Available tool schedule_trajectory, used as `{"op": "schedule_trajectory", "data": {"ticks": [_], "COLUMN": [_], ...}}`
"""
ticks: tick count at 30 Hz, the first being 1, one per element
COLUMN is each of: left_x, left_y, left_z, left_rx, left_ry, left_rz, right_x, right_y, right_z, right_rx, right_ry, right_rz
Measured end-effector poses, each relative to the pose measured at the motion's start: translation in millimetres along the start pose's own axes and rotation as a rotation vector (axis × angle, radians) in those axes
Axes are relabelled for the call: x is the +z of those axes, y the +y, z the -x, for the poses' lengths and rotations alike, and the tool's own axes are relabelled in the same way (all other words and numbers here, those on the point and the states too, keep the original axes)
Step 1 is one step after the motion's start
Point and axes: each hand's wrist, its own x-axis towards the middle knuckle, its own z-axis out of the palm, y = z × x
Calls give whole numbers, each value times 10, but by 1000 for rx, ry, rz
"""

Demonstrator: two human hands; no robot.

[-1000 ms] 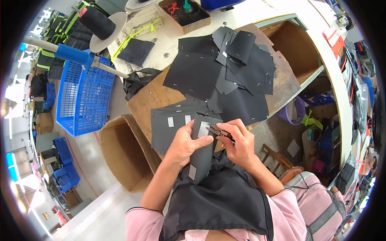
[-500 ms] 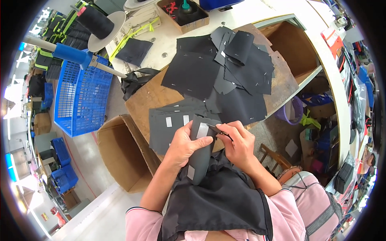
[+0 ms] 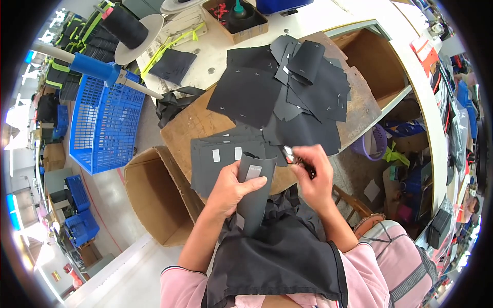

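My left hand [image 3: 231, 190] pinches a folded dark grey fabric piece [image 3: 252, 205] over my lap, the thumb lying across its front. Two pale rectangular patches show on that fabric, one near the top and one low down. To its right, apart from it, my right hand [image 3: 316, 174] is closed round small thread snips [image 3: 288, 153] with bright metal blades; their dark handles are mostly hidden by the fingers. Just beyond my left hand lies a stack of grey fabric pieces [image 3: 203, 164] with white patches, on a brown board [image 3: 185, 131].
Black cut panels [image 3: 241, 92] with white marks overlap on the board. Cardboard boxes stand at left [image 3: 159, 200] and far right [image 3: 375, 61]. A blue crate [image 3: 105, 123], a thread cone [image 3: 125, 28] and a small box of supplies [image 3: 241, 33] are farther out. A person in pink sits at right.
My right hand has moved away from the fabric's top edge, to the right, and the snips' blades now show. The fabric in my left hand has shifted slightly down and left.
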Motion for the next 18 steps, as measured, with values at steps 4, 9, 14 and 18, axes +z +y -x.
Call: {"op": "schedule_trajectory", "data": {"ticks": [4, 9, 14, 18], "left_x": [-39, -6, -5, -21], "left_y": [-89, -199, -164, -199], "left_z": [-42, -66, -57, -60], "left_rx": [22, 165, 49, 43], "left_ry": [-19, 188, 45, 159], "left_rz": [62, -35, 128, 154], "right_x": [-55, -42, 89, 159], "right_y": [219, 154, 135, -2], "right_z": [-285, -248, -179, -33], "right_rx": [587, 566, 611, 171], "right_ry": [-600, -631, -388, -111], "right_rz": [-545, -488, -406, -57]}}
